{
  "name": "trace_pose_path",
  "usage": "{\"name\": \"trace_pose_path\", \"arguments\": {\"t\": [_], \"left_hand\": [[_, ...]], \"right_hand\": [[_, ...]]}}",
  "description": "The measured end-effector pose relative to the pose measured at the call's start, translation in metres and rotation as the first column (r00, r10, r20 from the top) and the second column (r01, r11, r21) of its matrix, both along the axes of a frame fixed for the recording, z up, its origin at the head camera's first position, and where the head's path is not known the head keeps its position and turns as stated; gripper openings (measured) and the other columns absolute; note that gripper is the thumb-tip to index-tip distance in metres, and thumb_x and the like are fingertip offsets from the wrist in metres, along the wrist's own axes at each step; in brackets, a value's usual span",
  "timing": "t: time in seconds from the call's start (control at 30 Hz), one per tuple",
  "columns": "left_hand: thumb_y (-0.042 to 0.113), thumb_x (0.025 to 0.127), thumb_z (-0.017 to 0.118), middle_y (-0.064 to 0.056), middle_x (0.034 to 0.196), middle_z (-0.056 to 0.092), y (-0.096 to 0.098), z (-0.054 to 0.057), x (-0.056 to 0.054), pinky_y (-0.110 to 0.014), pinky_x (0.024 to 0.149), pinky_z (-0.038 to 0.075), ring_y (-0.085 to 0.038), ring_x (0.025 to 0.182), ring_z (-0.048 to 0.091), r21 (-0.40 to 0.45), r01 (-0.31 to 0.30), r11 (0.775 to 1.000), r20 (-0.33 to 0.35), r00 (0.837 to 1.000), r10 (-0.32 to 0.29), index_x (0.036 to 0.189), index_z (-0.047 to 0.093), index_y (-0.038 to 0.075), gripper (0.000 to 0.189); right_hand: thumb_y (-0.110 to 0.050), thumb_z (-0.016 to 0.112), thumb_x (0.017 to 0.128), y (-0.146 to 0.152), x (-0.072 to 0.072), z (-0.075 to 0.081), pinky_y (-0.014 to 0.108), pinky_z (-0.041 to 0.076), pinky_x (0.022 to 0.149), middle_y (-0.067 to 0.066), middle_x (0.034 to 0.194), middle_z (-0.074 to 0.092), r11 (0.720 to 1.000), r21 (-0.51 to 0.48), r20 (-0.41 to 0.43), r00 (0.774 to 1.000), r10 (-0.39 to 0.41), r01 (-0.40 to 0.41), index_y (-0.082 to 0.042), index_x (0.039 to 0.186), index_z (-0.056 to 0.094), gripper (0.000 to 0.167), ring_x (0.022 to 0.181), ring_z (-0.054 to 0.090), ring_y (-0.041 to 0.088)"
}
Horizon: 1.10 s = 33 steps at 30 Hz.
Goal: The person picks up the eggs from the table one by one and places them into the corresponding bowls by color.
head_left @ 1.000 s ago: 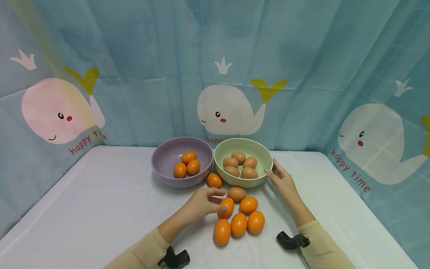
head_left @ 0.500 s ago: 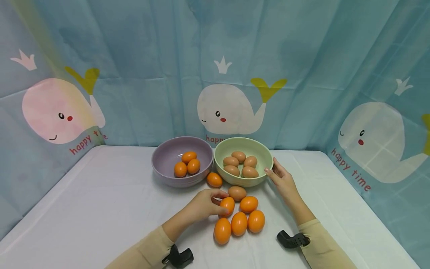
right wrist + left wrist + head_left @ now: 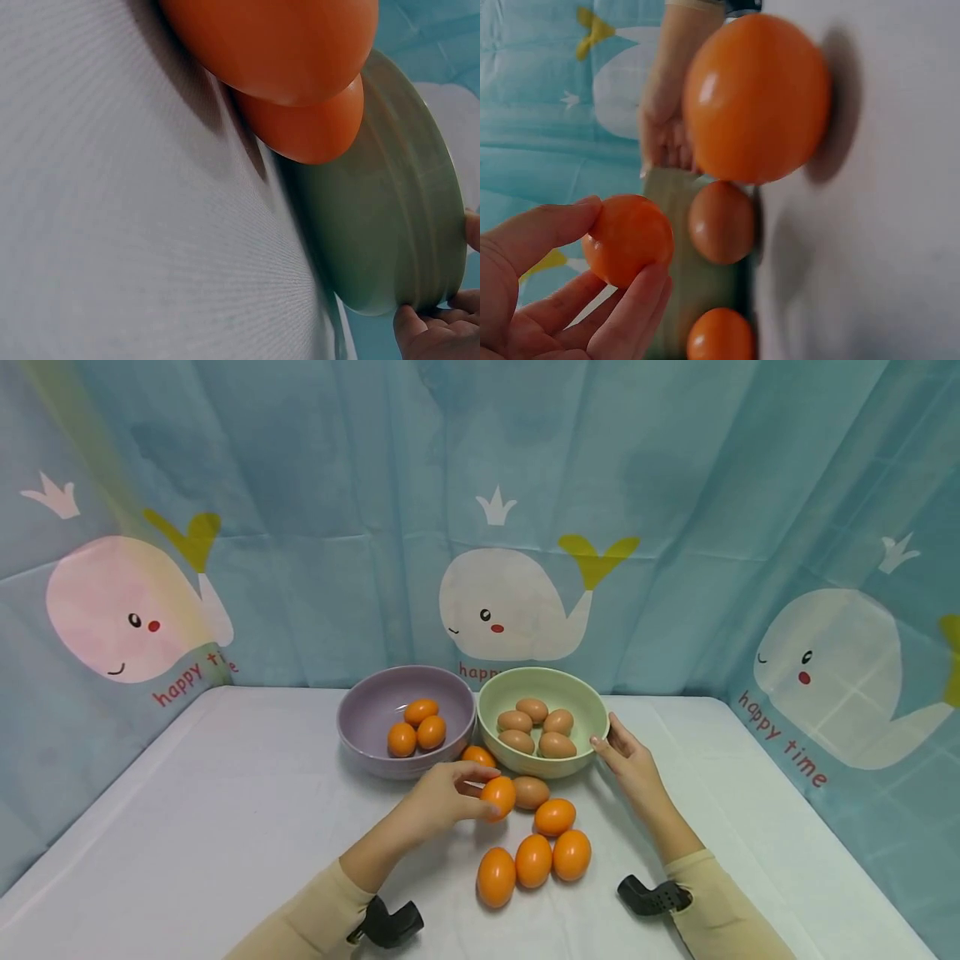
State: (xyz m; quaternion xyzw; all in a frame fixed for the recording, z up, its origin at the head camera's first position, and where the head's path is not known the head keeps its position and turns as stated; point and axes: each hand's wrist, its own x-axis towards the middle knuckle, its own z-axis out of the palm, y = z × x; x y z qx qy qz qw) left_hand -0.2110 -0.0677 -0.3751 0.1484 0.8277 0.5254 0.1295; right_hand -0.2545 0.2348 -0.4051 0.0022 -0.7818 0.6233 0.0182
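Observation:
My left hand (image 3: 438, 797) pinches an orange egg (image 3: 498, 798) between thumb and fingertips, raised off the table in front of the two bowls. The left wrist view shows this grip closely, the egg's sides bare between the fingers. With my right hand (image 3: 632, 770) I hold the right side of a green bowl (image 3: 536, 766), in which several brown eggs (image 3: 557, 745) lie. Touching it on the left is a purple bowl (image 3: 367, 718) with 3 orange eggs (image 3: 402, 739) inside. One brown egg (image 3: 531, 793) rests on the table just right of the held egg.
Several more orange eggs (image 3: 534, 861) lie on the white tablecloth (image 3: 225, 827) nearer to me. Another orange egg (image 3: 478, 756), partly hidden by my left hand, sits against the bowls' fronts. A teal curtain (image 3: 360, 602) with whale prints hangs behind and at both sides.
My left hand has taken hold of the orange egg from the group, lifted it and brought it slightly left and toward the bowls. My right hand has stayed at the green bowl.

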Motion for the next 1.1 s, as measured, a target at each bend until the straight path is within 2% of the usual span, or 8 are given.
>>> {"name": "trace_pose_path", "arguments": {"t": [0.13,0.23,0.53,0.77,0.93,1.1], "left_hand": [[0.021,0.078,0.083,-0.004,0.111,0.072,-0.009,0.015,-0.004,-0.034,0.088,0.056,-0.017,0.104,0.065,0.008,-0.042,0.999,-0.028,0.999,0.042,0.124,0.068,0.013,0.049],[0.022,0.079,0.083,-0.004,0.113,0.072,-0.018,0.024,-0.008,-0.035,0.09,0.055,-0.018,0.105,0.065,0.018,-0.064,0.998,-0.032,0.997,0.064,0.126,0.068,0.013,0.05],[0.023,0.085,0.078,-0.013,0.132,0.065,-0.042,0.042,-0.022,-0.03,0.098,0.052,-0.027,0.121,0.061,0.104,-0.165,0.981,-0.009,0.986,0.167,0.133,0.063,0.008,0.053],[0.024,0.089,0.073,-0.014,0.139,0.059,-0.059,0.046,-0.032,-0.037,0.099,0.054,-0.028,0.121,0.059,0.117,-0.218,0.969,0.019,0.976,0.217,0.14,0.056,0.008,0.055],[0.027,0.091,0.071,-0.012,0.145,0.054,-0.07,0.046,-0.044,-0.042,0.109,0.048,-0.029,0.128,0.054,0.09,-0.282,0.955,0.031,0.96,0.28,0.142,0.054,0.011,0.056],[0.027,0.092,0.07,-0.013,0.148,0.049,-0.079,0.044,-0.057,-0.044,0.112,0.044,-0.031,0.129,0.053,0.091,-0.336,0.937,0.052,0.942,0.333,0.143,0.052,0.01,0.057]], "right_hand": [[-0.027,0.054,0.103,0.0,0.0,0.001,0.034,0.022,0.122,0.006,0.167,0.013,1.0,0.006,-0.001,1.0,-0.003,0.003,-0.009,0.159,0.013,0.072,0.155,0.014,0.018],[-0.027,0.055,0.103,0.0,0.0,0.001,0.034,0.022,0.122,0.005,0.167,0.013,1.0,0.008,0.001,1.0,-0.002,0.002,-0.009,0.159,0.013,0.072,0.155,0.014,0.018],[-0.027,0.055,0.103,0.0,0.0,-0.001,0.035,0.023,0.121,0.005,0.167,0.013,1.0,0.011,-0.002,1.0,0.003,-0.003,-0.009,0.159,0.012,0.073,0.155,0.014,0.019],[-0.028,0.056,0.102,0.001,0.0,-0.001,0.034,0.023,0.121,0.006,0.167,0.013,1.0,0.015,-0.006,1.0,0.0,0.0,-0.008,0.159,0.013,0.073,0.154,0.015,0.02],[-0.029,0.056,0.102,0.0,0.0,-0.001,0.036,0.023,0.121,0.006,0.167,0.013,1.0,0.022,-0.011,1.0,0.006,-0.006,-0.008,0.159,0.013,0.074,0.154,0.015,0.021],[-0.029,0.056,0.102,0.0,0.0,-0.001,0.036,0.023,0.121,0.007,0.167,0.013,1.0,0.017,-0.011,1.0,0.003,-0.003,-0.007,0.159,0.013,0.074,0.155,0.015,0.021]]}}
